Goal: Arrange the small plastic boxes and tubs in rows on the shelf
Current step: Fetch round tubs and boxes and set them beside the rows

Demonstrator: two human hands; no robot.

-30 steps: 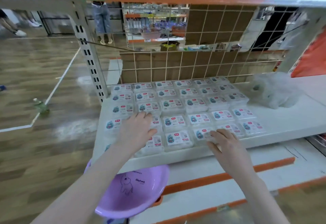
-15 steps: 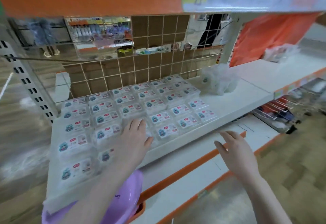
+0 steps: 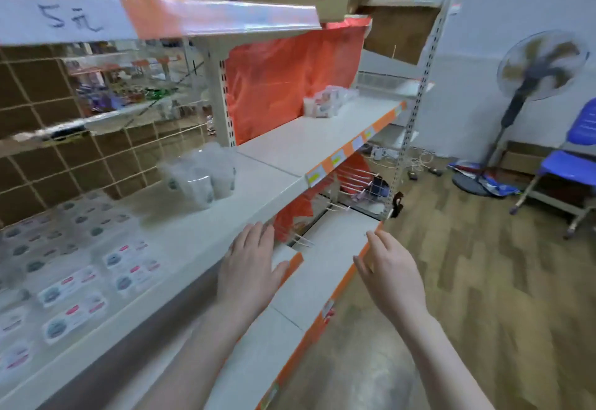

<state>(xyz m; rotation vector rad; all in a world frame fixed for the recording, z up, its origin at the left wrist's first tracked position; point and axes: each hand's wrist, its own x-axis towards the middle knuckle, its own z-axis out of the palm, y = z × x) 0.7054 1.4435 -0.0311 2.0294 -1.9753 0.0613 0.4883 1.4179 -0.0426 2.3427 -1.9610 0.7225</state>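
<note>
Hands hover empty before a shop shelf [image 3: 200, 232]: we see the left hand [image 3: 250, 267] at about six o'clock, fingers straight and loosely spread, just off the shelf's front edge, gripping nothing, and the right hand [image 3: 392, 275] at about five o'clock, fingers relaxed and slightly parted, above a lower shelf [image 3: 322, 267] with an orange edge. Small plastic boxes [image 3: 77, 277] with labelled lids lie flat in rows on the shelf at eight o'clock, blurred. We make out a clear bag of tubs [image 3: 201, 177] farther back toward ten o'clock, well apart from both hands. At two o'clock a standing fan [image 3: 541, 67] and a blue chair [image 3: 577, 158] stand on the wooden floor [image 3: 467, 280]
</note>
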